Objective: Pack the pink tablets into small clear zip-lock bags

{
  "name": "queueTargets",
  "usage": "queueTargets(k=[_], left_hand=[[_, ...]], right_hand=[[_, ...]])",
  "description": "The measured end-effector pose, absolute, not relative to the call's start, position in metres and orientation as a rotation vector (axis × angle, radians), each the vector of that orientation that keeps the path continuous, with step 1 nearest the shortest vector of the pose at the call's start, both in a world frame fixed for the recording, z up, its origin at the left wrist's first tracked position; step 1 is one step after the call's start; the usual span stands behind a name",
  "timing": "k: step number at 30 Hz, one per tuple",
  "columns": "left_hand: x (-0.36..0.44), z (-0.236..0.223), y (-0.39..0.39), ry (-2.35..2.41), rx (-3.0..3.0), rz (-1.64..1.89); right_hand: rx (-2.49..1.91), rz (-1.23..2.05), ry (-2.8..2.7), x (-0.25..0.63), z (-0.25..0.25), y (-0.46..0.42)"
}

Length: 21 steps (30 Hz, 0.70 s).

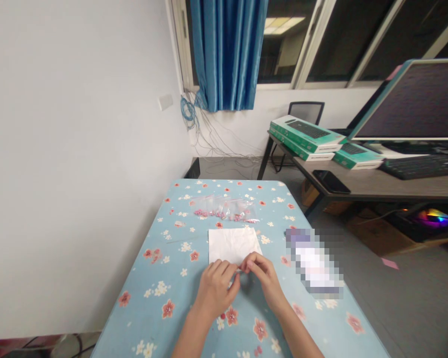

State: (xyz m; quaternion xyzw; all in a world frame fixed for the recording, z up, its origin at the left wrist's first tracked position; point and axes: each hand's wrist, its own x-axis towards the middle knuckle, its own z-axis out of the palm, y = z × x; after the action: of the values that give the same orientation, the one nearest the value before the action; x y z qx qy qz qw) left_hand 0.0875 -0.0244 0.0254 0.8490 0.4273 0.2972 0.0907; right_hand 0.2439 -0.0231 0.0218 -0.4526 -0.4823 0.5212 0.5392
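You are holding your left hand (pixel 216 291) and right hand (pixel 265 281) curled and nearly closed, with the fingertips (pixel 246 263) meeting at the near edge of a white paper sheet (pixel 231 244). You cannot tell from this view whether they are gripping the sheet or something small.

The sheet is lying flat on a flower-print blue tablecloth (pixel 182 278). Just beyond it, a row of clear zip bags (pixel 224 209) holding pink beads is resting on the cloth. To the right of your right hand, a pixelated object (pixel 313 263) is lying near the table edge, too blurred to identify.

Past the table, a desk (pixel 381 186) is carrying stacked green keyboard boxes (pixel 306 133), a black phone (pixel 330 181), a keyboard (pixel 421 166) and a monitor (pixel 406 99). A mesh-backed chair (pixel 306 112) is standing behind it, and blue cables (pixel 188 112) are hanging below a blue curtain (pixel 227 49).
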Motion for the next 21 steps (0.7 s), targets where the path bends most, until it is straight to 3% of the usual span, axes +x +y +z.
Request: queueTargets(k=[21], left_hand=[[0.0848,0.0216,-0.0247,1.331,2.502,0.952]], right_hand=[[-1.145,1.415,-1.071,0.2409,0.0304,-0.0244]])
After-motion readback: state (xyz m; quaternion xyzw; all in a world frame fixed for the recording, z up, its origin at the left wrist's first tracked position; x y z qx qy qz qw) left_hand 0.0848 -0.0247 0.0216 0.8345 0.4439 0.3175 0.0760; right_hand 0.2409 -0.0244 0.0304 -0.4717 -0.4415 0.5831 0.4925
